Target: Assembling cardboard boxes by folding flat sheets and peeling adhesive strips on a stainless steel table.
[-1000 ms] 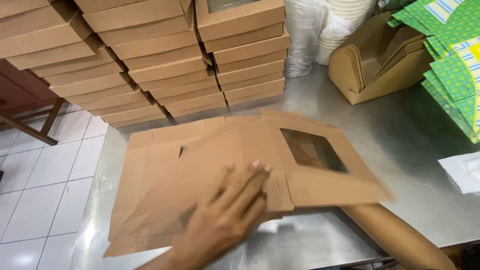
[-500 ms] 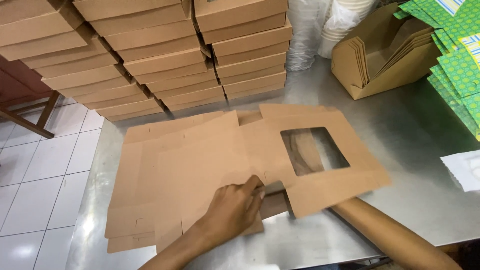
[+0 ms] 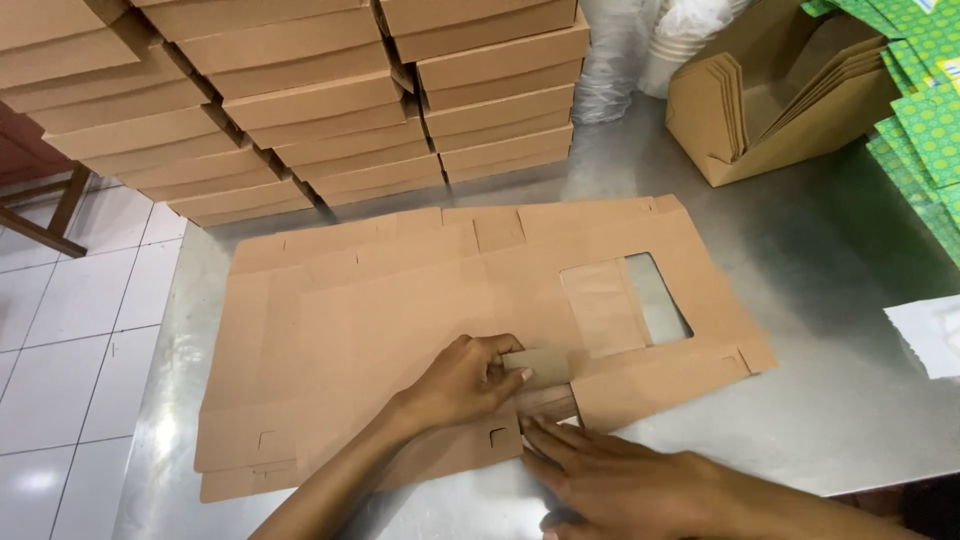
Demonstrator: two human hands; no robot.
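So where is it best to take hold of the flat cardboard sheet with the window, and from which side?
Grip the small flap on the cardboard sheet from the near edge: it already lifts at the left hand, whereas the rest lies flat on the table.

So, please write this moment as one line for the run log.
left hand: folding small flap of flat cardboard blank | right hand: pressing blank's near edge | surface: steel table

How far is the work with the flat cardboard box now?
Done: stacks of folded boxes stand behind. In hand: the left hand folds a small flap of the flat window blank; the right hand presses beside it. Left: the blank lies flat, no walls raised.
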